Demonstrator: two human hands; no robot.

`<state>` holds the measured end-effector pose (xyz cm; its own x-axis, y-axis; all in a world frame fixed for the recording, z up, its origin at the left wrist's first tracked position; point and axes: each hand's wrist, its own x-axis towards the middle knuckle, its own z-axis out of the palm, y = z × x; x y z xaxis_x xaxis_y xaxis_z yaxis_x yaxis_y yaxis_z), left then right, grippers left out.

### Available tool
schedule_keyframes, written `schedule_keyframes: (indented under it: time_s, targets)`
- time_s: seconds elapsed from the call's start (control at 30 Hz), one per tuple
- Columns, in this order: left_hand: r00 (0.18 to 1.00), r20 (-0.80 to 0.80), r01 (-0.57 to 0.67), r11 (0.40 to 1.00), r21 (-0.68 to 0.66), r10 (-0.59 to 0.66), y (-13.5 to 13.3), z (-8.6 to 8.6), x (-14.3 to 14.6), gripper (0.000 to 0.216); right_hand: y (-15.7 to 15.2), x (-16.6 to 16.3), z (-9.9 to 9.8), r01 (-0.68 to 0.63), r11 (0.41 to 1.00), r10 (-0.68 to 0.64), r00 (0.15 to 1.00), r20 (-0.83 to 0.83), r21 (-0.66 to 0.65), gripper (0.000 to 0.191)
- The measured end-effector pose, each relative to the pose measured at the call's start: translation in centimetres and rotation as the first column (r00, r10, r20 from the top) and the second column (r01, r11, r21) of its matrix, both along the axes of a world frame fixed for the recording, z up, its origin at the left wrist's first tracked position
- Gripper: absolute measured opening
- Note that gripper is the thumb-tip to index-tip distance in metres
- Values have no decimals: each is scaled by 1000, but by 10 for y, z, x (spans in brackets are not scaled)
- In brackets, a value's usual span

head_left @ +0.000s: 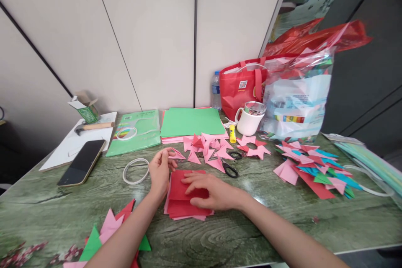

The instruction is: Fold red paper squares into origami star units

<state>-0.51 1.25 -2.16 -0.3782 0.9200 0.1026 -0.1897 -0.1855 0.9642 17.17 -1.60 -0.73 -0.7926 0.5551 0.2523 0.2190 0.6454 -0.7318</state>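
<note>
Here, my right hand [210, 190] is resting, fingers loosely spread, on the stack of square red and pink paper [182, 207] on the green marbled table [248, 234]. My curled left hand [160, 171] is meeting a folded pink paper point [179, 155]; whether I'm pinching it, I cannot tell.

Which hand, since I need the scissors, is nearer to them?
Right. The right hand is over the red paper, just left and this side of the scissors; the left hand is farther left.

Table [106, 201] (green, marbled) — paper stack [178, 207], white mug [249, 123]
</note>
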Motion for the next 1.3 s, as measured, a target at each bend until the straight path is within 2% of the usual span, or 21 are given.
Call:
schedule_keyframes:
  time_s: [0.07, 0.13, 0.27, 0.33, 0.43, 0.5, 0.53, 0.63, 0.7, 0.83, 0.9, 1.0, 1.07, 1.17, 1.23, 1.3]
  targets:
    - [1000, 0, -1, 1000, -3, 1, 1, -1, 0, 29, 0, -2, -3, 26, 1000, -26, 999, -40, 14, 10]
    - [1000, -6, -3, 1000, -5, 3, 1, -1, -1, 29, 0, -5, -7, 89, 996, -87, 994, -73, 23, 15]
    - [996, -85, -39, 998, 44, 43, -2, 0, 0, 27, 2, -9, -12, 296, 953, -278, 940, -199, 68, 15]
    - [987, -147, -55, 994, 94, 69, -4, 2, 0, 27, 6, -7, -13, 485, 871, -439, 836, -329, 71, 15]
    - [973, -205, -75, 986, 148, 104, -6, 5, 2, 25, 13, -1, -14, 747, 665, -663, 590, -460, -1, 13]
    - [970, -210, -88, 983, 161, 121, -6, 5, 3, 23, 18, 2, -18, 823, 560, -745, 453, -490, -91, 13]
    - [972, -207, -76, 985, 157, 108, -5, 5, 3, 22, 20, 2, -19, 828, 542, -760, 409, -506, -146, 14]
    - [982, -189, 39, 994, 104, -19, -4, 5, 4, 24, 22, 1, -24, 765, 589, -737, 376, -562, -261, 15]
    - [977, -185, 116, 992, 52, -104, -4, 6, 5, 28, 21, -1, -24, 749, 624, -710, 427, -560, -221, 13]
    - [946, -237, 223, 975, -11, -220, -7, 7, 9, 31, 17, -1, -19, 763, 640, -674, 503, -541, -88, 18]
    - [927, -273, 262, 965, -24, -258, -8, 6, 11, 29, 16, -1, -18, 759, 639, -682, 486, -546, -122, 16]
    - [880, -377, 292, 955, -45, -287, -9, 4, 11, 19, 18, -1, -20, 744, 621, -722, 421, -549, -246, 15]
    - [824, -508, 277, 961, -21, -249, -9, 3, 9, 15, 20, 0, -20, 747, 593, -743, 365, -561, -299, 16]
    - [681, -722, 228, 972, 54, -120, -9, 4, 4, 16, 21, 2, -18, 785, 556, -745, 324, -583, -274, 18]
    - [564, -821, 215, 976, 44, -87, -8, 4, 0, 18, 19, 3, -16, 813, 543, -743, 349, -571, -210, 22]
    - [461, -879, 196, 980, -31, -120, -7, 2, -2, 20, 16, 3, -15, 806, 578, -725, 437, -533, -126, 26]
